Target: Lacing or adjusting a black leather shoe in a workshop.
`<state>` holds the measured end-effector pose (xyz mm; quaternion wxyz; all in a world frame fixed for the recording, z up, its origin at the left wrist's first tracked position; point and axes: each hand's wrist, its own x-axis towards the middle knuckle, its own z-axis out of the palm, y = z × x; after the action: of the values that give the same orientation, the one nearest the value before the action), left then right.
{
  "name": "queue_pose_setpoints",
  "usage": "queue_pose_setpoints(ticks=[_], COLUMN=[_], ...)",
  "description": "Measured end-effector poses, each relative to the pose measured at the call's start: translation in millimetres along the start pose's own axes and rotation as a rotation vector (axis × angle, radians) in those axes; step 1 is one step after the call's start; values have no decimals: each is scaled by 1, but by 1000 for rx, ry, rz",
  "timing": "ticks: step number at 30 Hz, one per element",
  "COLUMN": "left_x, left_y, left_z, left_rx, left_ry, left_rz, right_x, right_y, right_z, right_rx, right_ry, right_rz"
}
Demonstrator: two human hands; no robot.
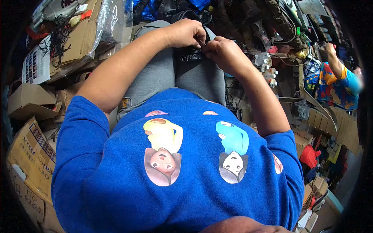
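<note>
Both hands meet at twelve o'clock over the knees: left hand (185,33) and right hand (223,52) pinch closed on a small black piece (191,54), seemingly mid-assembly; steady fingertip alignment is needed.

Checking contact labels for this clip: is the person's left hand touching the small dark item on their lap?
Touching. The head view shows the left hand with its fingers pinched onto the dark item, which rests on the grey-trousered knees, right hand meeting it alongside.
</note>
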<state>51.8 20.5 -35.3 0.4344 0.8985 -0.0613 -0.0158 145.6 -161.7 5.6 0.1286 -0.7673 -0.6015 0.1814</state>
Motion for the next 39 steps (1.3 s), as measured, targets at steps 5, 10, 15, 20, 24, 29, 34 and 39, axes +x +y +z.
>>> queue_pose_setpoints(ticks=[5,10,15,20,24,29,34,39], left_x=[-31,-110,-132,-68,-82,-90,-110,-83], left_y=[15,30,-2,68,-14,-32,-44,25], left_z=[17,-20,-79,-47,-46,-55,-77,-16], left_rx=[131,60,-1,-1628,-1666,-1588,-661,222], left_ry=[393,5,96,727,421,411,776,441], left_rz=[-1,-217,-548,-237,-71,-119,-484,86], right_x=[-22,-79,-121,-119,-134,-149,-135,-57], right_y=[20,46,97,90,82,91,83,55], right_z=[9,-30,-70,-16,6,29,4,-22], right_rx=[773,1563,1560,372,-165,-26,1073,684], right_ry=[-6,425,493,-50,-153,51,380,359], right_rz=[299,445,389,671,405,505,1017,329])
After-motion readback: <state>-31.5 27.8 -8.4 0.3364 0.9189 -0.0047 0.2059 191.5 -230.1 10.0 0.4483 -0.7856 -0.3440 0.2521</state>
